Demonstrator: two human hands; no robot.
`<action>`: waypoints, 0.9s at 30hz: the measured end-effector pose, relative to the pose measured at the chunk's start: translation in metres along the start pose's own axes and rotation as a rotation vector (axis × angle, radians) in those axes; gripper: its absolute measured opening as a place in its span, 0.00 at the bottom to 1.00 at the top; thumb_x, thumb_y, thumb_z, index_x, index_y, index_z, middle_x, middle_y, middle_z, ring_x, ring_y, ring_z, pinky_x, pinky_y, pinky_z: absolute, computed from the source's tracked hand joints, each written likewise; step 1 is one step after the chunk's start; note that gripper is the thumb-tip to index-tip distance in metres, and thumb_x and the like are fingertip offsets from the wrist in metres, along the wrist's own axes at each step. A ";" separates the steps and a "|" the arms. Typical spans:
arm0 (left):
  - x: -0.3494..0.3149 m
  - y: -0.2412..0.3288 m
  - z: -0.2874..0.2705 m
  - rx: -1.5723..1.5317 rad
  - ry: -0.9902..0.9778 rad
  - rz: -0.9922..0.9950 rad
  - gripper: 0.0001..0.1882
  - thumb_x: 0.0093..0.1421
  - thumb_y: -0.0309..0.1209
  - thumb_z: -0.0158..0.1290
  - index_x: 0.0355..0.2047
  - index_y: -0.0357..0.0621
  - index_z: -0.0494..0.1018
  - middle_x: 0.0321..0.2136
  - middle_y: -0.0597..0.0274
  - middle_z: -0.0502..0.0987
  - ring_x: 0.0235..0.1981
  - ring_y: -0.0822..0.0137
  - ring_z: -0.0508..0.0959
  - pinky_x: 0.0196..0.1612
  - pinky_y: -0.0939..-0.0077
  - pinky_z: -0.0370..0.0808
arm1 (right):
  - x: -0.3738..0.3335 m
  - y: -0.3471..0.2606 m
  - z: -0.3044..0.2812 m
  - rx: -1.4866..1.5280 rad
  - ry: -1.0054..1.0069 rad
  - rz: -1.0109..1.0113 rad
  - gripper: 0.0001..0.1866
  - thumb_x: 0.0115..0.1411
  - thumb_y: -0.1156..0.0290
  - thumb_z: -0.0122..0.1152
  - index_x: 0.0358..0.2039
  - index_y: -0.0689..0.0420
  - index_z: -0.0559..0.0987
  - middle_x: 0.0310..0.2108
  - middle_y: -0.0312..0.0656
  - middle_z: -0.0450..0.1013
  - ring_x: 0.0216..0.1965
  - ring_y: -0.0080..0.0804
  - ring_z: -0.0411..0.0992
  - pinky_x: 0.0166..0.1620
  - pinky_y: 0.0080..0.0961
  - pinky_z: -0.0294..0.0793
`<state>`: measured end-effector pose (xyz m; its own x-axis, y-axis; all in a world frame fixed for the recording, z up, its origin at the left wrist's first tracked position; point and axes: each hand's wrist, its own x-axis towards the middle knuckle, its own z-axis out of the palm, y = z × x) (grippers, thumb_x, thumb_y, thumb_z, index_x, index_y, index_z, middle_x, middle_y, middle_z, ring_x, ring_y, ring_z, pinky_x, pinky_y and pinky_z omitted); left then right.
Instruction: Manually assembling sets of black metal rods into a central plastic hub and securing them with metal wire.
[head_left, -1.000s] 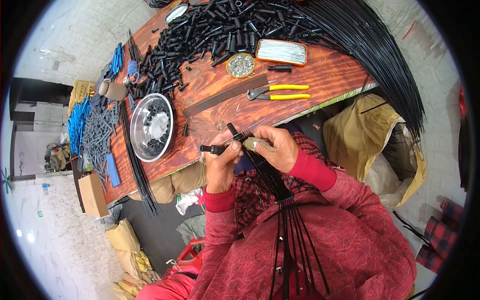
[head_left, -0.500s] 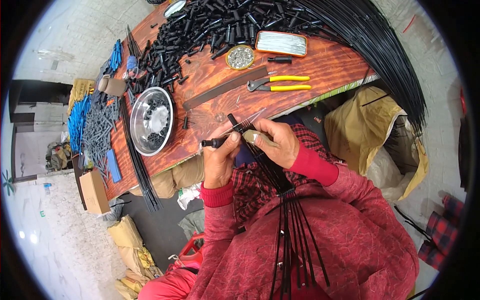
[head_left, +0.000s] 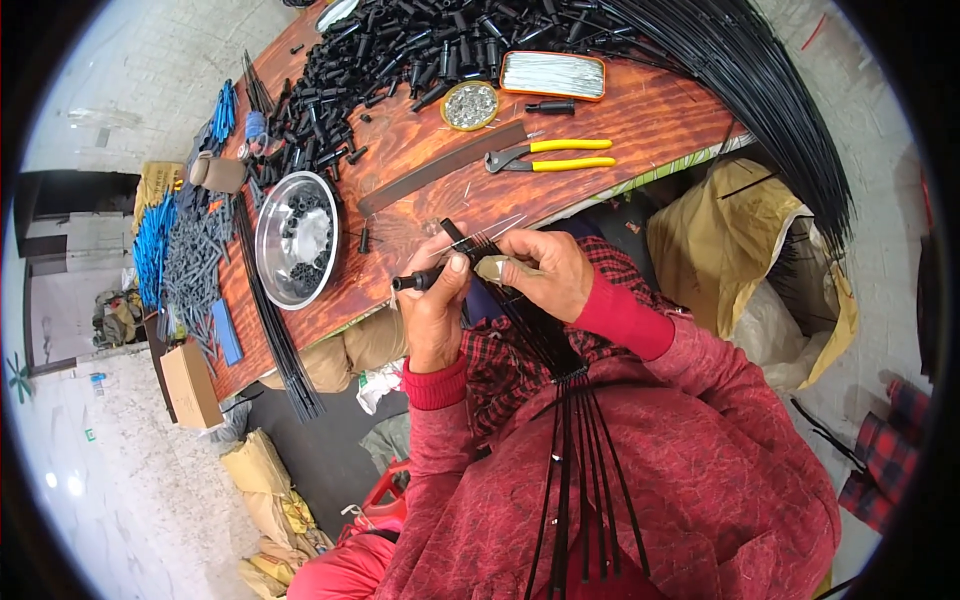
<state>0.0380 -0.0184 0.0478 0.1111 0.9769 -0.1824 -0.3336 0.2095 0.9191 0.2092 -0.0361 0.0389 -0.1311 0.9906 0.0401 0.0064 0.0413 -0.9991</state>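
My left hand is closed round a black plastic tube, whose end sticks out to the left past the thumb. Between my hands runs a bundle of thin black rods, like umbrella ribs, with a second black tube-shaped end at its top. My right hand pinches the bundle near that top, and a beige wrap covers its thumb. Fine silvery wires show beside the fingers. The rods fan out downward over my red top. My fingertips partly hide where the rods meet the tube.
On the wooden table lie yellow-handled pliers, a dark flat bar, a dish of small metal bits, a tin of silvery wires and a clear bowl. Black tubes pile up behind; long black rods overhang the right.
The view has shifted slightly, so the table things sit a little further left and up. Both hands keep their hold on the tube and the rods, with only small finger movement.
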 end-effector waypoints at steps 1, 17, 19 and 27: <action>0.001 -0.001 0.001 0.000 -0.001 0.000 0.20 0.56 0.27 0.62 0.49 0.34 0.74 0.28 0.71 0.75 0.21 0.82 0.63 0.23 0.87 0.56 | 0.001 0.002 0.001 0.000 0.015 -0.014 0.11 0.59 0.68 0.64 0.28 0.64 0.76 0.18 0.35 0.66 0.22 0.18 0.61 0.26 0.23 0.63; 0.002 0.002 -0.011 -0.061 -0.112 -0.054 0.19 0.55 0.26 0.61 0.48 0.33 0.74 0.26 0.72 0.73 0.21 0.83 0.62 0.23 0.87 0.55 | -0.001 0.004 0.001 0.118 -0.065 0.094 0.09 0.63 0.70 0.61 0.30 0.63 0.76 0.22 0.25 0.66 0.25 0.12 0.60 0.28 0.16 0.61; 0.000 0.001 -0.014 -0.074 -0.116 -0.057 0.19 0.55 0.25 0.61 0.47 0.33 0.74 0.27 0.71 0.73 0.21 0.83 0.63 0.23 0.87 0.55 | 0.000 0.013 0.002 0.142 -0.077 0.110 0.10 0.62 0.69 0.62 0.31 0.64 0.77 0.22 0.28 0.68 0.26 0.13 0.62 0.29 0.18 0.64; -0.012 0.006 -0.014 -0.045 -0.065 -0.058 0.20 0.58 0.24 0.58 0.51 0.32 0.72 0.33 0.67 0.75 0.23 0.80 0.63 0.26 0.85 0.60 | 0.002 0.025 0.010 0.298 -0.140 0.123 0.09 0.62 0.69 0.62 0.32 0.63 0.77 0.23 0.29 0.71 0.27 0.13 0.65 0.29 0.19 0.67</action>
<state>0.0218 -0.0284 0.0507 0.1919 0.9585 -0.2106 -0.3666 0.2691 0.8906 0.1987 -0.0339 0.0135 -0.2824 0.9572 -0.0625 -0.2562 -0.1381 -0.9567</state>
